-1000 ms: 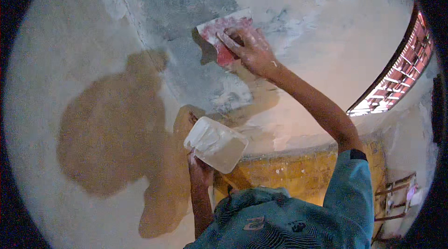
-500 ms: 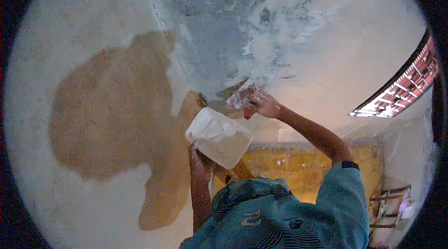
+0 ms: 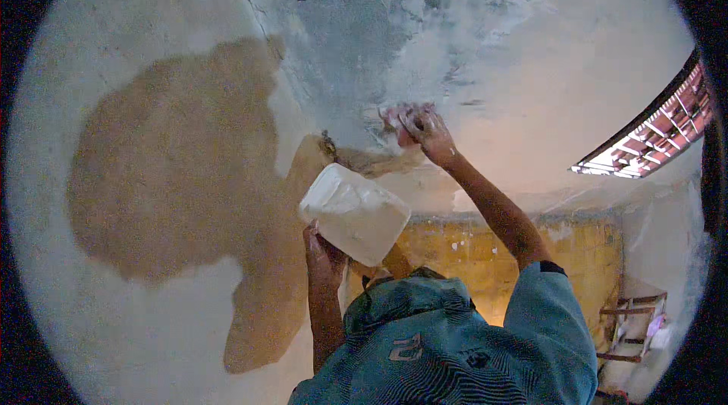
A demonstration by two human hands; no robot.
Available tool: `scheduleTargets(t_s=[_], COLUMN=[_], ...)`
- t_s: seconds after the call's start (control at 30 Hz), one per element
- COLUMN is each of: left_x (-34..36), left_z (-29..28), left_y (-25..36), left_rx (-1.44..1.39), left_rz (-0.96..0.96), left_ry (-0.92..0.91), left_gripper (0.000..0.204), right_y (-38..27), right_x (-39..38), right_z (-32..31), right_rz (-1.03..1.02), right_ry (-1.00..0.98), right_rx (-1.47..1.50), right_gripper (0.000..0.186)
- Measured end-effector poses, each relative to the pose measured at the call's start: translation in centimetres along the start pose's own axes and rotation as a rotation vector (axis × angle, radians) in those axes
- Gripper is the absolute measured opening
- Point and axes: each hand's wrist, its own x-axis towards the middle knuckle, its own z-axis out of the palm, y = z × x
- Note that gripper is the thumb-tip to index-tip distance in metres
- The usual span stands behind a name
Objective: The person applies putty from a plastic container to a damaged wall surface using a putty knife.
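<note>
My left hand [image 3: 322, 252] holds up a white plastic tub [image 3: 355, 212] from below, close in front of my teal shirt [image 3: 447, 344]. My right arm reaches up and my right hand [image 3: 426, 132] grips a reddish flat plastering float [image 3: 398, 118], blurred, pressed against the plastered surface [image 3: 493, 48]. The float sits at the lower edge of a grey, wet-looking patch [image 3: 341, 33], a short way above and to the right of the tub.
A large brown stain [image 3: 174, 170] spreads over the pale surface at left. Below is a yellow wall [image 3: 462, 253]. A barred window opening [image 3: 652, 132] glows at right. A reddish wooden frame [image 3: 633, 325] stands at lower right.
My right hand with the float has come down from the upper part of the grey patch toward the tub. The view has shifted, and the tub has stayed in my left hand.
</note>
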Motion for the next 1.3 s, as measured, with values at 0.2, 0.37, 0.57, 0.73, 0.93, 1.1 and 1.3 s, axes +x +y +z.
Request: scheduleTargets(t_s=[0.2,0.37,0.57,0.73,0.93,1.1,1.3], left_x=[-2.1,-2.7,-2.7,-3.4,-3.0,-3.0,-2.6], left_z=[3.4,3.0,2.9,2.0,1.3,2.3,0.2], left_y=[1.2,1.3,0.4,1.1,0.6,0.4,0.0], left_rx=[0.145,0.267,0.271,0.136,0.174,0.17,0.173], left_rz=[0.071,0.088,0.05,-0.025,-0.013,0.007,0.076], left_ry=[0.06,0.01,0.154,0.068,0.078,0.013,0.071], left_gripper=[0.045,0.043,0.047,0.053,0.054,0.052,0.048], right_y=[-3.7,-0.8,-2.2,-6.0,-1.2,-1.5,-6.3], right_x=[-1.7,5.2,-0.9,-1.4,4.3,-4.1,-6.6], right_z=[-2.7,-5.5,-1.1,-3.5,-5.6,2.1,2.6], right_rz=[0.093,0.39,0.499,0.508,0.31,0.402,0.232], right_ry=[0.0,-0.03,-0.089,-0.116,0.347,0.065,0.075], right_rx=[0.157,0.296,0.508,0.669,0.151,0.299,0.258], right_gripper=[0.049,0.044,0.056,0.037,0.049,0.064,0.059])
